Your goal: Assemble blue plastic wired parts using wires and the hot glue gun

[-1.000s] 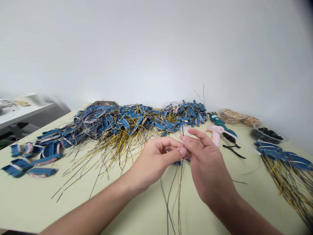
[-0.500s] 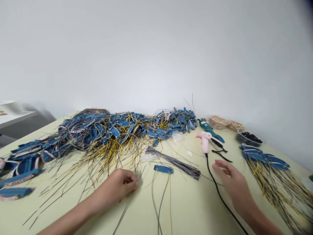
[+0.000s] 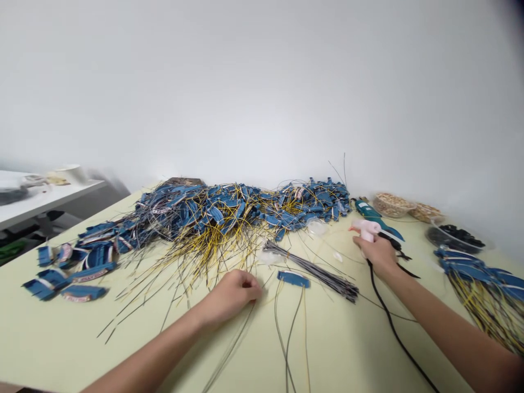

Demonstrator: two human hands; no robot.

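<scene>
My left hand (image 3: 233, 292) rests on the pale green table (image 3: 61, 338) with its fingers curled, pinching thin wires (image 3: 229, 349) that trail toward me. A small blue connector piece (image 3: 293, 279) with black and yellow wires lies just right of it. My right hand (image 3: 379, 252) has reached out to the far right and is wrapped round the handle of a pink glue gun (image 3: 365, 228), whose black cord (image 3: 395, 333) runs back toward me. A bundle of grey wires (image 3: 315, 272) lies between the two hands.
A big heap of blue pieces with yellow and black wires (image 3: 213, 215) fills the table's back. Loose blue pieces (image 3: 69, 270) lie at the left. A teal tool (image 3: 370, 212), black pliers (image 3: 399, 254), bowls (image 3: 391, 203) and another blue wired batch (image 3: 483, 278) sit at the right.
Both hands let go of the blue piece and wires they held together. The piece now lies on the table; my left hand dropped to the wires, my right reached out and gripped the glue gun.
</scene>
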